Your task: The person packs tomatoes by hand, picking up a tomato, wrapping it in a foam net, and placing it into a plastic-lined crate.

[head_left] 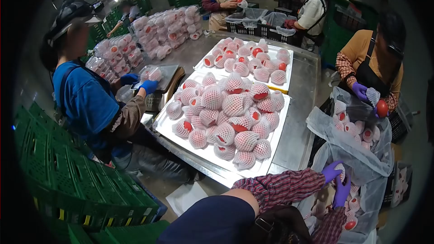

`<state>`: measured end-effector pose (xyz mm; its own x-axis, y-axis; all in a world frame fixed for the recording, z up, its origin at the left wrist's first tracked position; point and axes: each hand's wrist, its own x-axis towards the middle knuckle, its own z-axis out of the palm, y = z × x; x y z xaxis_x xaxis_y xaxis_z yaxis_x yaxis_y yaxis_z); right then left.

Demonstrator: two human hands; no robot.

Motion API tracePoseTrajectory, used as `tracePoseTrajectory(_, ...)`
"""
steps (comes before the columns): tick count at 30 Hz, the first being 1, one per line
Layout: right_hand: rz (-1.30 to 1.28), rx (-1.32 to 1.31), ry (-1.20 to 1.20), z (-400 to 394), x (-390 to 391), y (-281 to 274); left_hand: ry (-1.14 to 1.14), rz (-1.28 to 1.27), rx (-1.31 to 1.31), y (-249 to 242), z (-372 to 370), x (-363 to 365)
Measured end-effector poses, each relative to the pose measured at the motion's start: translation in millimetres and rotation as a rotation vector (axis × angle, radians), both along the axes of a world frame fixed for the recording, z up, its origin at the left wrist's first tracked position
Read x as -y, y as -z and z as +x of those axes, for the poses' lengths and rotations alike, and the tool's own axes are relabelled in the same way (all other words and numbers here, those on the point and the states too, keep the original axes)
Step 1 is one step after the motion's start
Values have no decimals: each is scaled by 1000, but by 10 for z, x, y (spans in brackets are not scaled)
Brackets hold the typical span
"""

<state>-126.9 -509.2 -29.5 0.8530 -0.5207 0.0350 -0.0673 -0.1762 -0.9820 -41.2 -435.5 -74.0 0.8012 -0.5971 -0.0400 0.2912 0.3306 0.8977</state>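
At the lower right, my left hand (332, 172), in a purple glove, has its fingers closed on a white foam net (341, 170). My right hand (342, 191), gloved the same way, grips that net from the other side. Whether the net has a fruit inside is hidden. Both hands are over a crate lined with translucent plastic (370, 199), where red fruits in foam nets (354, 204) lie. To the left, a large pile of netted fruits (235, 117) fills a white tray (271, 162), with a second white tray (289, 70) behind it.
A blue-gloved person (86, 95) handles a clear pack at left. A purple-gloved person (373, 63) holds a red fruit and a foam net at right. Two people work behind the metal table (300, 90). Stacked packs (167, 29) stand back left; green crates (77, 185) line the lower left.
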Motion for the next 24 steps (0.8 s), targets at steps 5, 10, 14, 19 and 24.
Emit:
tracePoseTrajectory(5,-101,-155,83,-44,307,133,-138,359,18,-211,-48,-110)
tracePoseTrajectory(10,397,-40,256,-85,393,179,56,128,-16,-132,52,-84)
tracePoseTrajectory(14,601,31,201,-132,472,157,104,197,77,-157,-40,-82)
tracePoseTrajectory(19,65,91,-158,-194,378,125,33,45,-83,-172,-54,-110)
tracePoseTrajectory(24,829,219,-106,-122,407,79,423,-415,-488,-412,-30,-213)
